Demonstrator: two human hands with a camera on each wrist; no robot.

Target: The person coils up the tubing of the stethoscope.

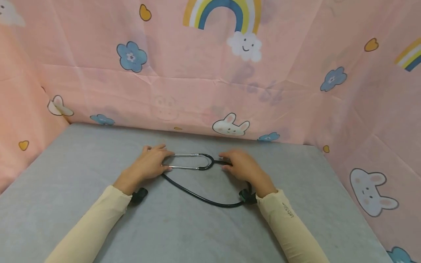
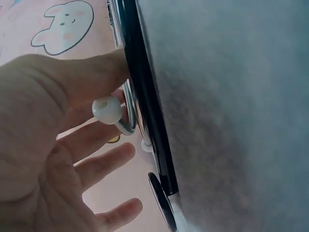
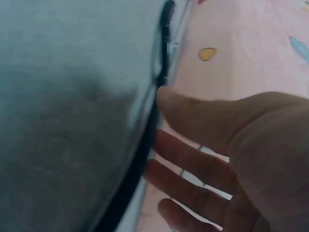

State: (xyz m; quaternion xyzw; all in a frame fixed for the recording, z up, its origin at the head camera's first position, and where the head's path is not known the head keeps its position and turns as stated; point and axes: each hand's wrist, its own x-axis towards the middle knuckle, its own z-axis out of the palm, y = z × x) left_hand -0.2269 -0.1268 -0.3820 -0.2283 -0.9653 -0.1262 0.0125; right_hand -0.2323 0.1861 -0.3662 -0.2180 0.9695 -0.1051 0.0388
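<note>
A stethoscope lies on the grey table, its metal ear tubes point(image 1: 185, 167) pointing left and its black tubing point(image 1: 200, 198) looping back below them. My left hand point(image 1: 149, 162) is at the ear-tip end, thumb and index finger touching the two tubes, other fingers spread. A white ear tip point(image 2: 107, 110) shows beside that thumb in the left wrist view. Below it is the dark-rimmed chest piece point(image 2: 162, 202), hidden by the hand in the head view. Over the tubing past the fork, my right hand point(image 1: 244, 166) has its thumb and fingers on either side, fingers loosely extended.
The grey table covering point(image 1: 184, 233) extends around both arms. A pink printed curtain point(image 1: 197, 95) hangs behind it and along both sides. Dark wrist-worn devices point(image 1: 139, 196) sit under both wrists, the right one overlapping the tubing in the head view.
</note>
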